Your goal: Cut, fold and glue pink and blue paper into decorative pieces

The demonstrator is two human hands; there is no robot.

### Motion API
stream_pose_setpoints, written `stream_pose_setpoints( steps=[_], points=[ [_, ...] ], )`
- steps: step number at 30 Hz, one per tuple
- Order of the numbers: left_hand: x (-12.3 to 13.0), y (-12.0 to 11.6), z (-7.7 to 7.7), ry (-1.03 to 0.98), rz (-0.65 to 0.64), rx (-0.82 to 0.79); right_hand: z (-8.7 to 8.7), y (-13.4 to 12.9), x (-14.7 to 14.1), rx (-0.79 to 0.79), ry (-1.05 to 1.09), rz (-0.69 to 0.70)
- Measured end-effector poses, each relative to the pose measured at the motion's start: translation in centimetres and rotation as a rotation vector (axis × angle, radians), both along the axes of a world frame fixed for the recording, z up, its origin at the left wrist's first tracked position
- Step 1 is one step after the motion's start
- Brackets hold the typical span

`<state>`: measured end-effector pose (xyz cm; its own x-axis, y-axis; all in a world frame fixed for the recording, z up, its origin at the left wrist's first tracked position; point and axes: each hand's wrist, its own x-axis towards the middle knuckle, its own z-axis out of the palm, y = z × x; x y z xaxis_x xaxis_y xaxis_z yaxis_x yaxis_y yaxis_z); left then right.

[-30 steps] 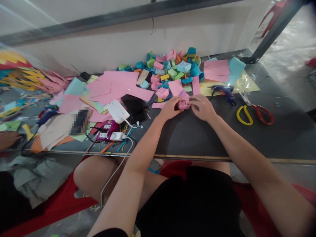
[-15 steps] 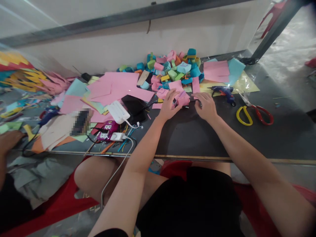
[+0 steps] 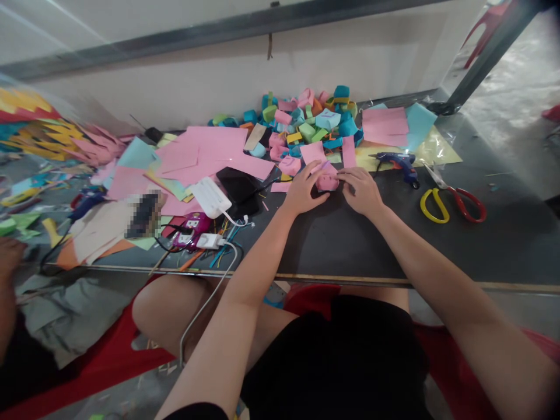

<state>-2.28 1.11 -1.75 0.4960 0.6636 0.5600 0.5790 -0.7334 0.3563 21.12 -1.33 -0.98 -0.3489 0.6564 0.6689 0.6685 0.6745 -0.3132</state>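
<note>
Between my hands, a small folded pink paper shape (image 3: 327, 181) rests at the front of a colourful heap. My left hand (image 3: 304, 191) curves around its left side, fingers behind and thumb in front. From the right, my right hand (image 3: 361, 189) has its fingertips closed at the shape's edge; the exact grip is too small to make out. A flat pink paper piece (image 3: 312, 153) lies just behind my left fingers, and a pink strip (image 3: 349, 153) behind my right hand.
Many small folded paper shapes (image 3: 315, 119) are heaped against the wall. Right of my hands lie a blue glue gun (image 3: 400, 163) and scissors (image 3: 468, 205). On the left are pink sheets (image 3: 214, 146), a white charger (image 3: 210, 197), a purple power strip (image 3: 191, 230) and another person's hand (image 3: 9, 256).
My right hand has moved slightly left, bringing its fingertips to the pink shape. That shape now shows more clearly between my hands. The other person's hand has shifted left.
</note>
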Motion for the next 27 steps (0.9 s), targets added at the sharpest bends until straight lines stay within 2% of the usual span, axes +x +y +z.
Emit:
stream_pose_setpoints(
  steps=[8,14,27],
  points=[
    [-0.14,0.11,-0.91,0.042,0.029,0.007,0.05,-0.24,-0.08,0.003,0.019,-0.046],
    [-0.25,-0.40,-0.76,-0.007,0.069,-0.046,0.37,-0.43,-0.09,-0.049,0.031,-0.077],
    [0.06,-0.55,-0.96,-0.051,0.118,-0.032,0.36,-0.40,-0.05,-0.015,0.031,-0.093]
  ],
)
